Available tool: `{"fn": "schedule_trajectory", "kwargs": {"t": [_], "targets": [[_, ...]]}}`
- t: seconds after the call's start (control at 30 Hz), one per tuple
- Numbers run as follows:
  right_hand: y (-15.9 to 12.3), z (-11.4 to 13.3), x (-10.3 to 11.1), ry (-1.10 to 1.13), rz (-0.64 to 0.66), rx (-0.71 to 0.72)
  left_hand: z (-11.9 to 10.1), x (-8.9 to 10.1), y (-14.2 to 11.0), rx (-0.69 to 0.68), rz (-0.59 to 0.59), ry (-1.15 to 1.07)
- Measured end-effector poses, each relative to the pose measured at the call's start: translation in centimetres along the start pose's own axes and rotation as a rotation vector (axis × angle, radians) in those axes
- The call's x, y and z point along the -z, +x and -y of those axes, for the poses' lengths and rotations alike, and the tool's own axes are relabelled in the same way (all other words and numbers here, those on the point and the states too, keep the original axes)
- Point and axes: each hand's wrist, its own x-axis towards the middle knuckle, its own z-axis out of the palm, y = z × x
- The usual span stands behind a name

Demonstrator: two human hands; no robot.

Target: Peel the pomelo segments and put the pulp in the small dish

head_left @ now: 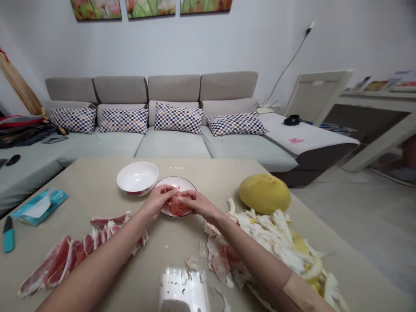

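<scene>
The left hand (pixel 157 201) and right hand (pixel 199 204) meet, clamped on pink pomelo pulp (pixel 177 206) above the plate (pixel 183 183) (white bowl (pixel 137 177) just beside it).

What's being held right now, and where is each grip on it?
The left hand and right hand together hold a clump of red pomelo pulp at a white plate, gripping its left and right ends; the fingers hide the exact contact.
</scene>
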Motion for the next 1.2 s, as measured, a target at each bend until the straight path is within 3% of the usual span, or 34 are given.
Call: {"fn": "schedule_trajectory", "kwargs": {"t": [0.13, 0.3, 0.5, 0.77, 0.93, 1.2], "targets": [[0.2, -0.1, -0.6, -0.121, -0.103, 0.141, 0.2, 0.0, 0.4, 0.002, -0.028, 0.006], [0.1, 0.3, -0.5, -0.255, -0.109, 0.265, 0.2, 0.7, 1.1, 0.057, -0.040, 0.002], [0.8, 0.0, 0.5, -0.430, -0.178, 0.220, 0.2, 1.6, 1.5, 0.162, -0.031, 0.025], [1.7, -1.6, 2.3, -0.684, -0.391, 0.166, 0.5, 1.6, 1.9, 0.213, -0.084, -0.059], [0.2, -1.0, 0.6, -0.677, -0.326, 0.223, 0.4, 1.3, 1.5, 0.226, -0.111, -0.200], [-2.2, -0.5, -2.8, -0.671, -0.313, 0.423, -0.2, -0.2, -0.4, 0.190, -0.036, -0.412]]}}
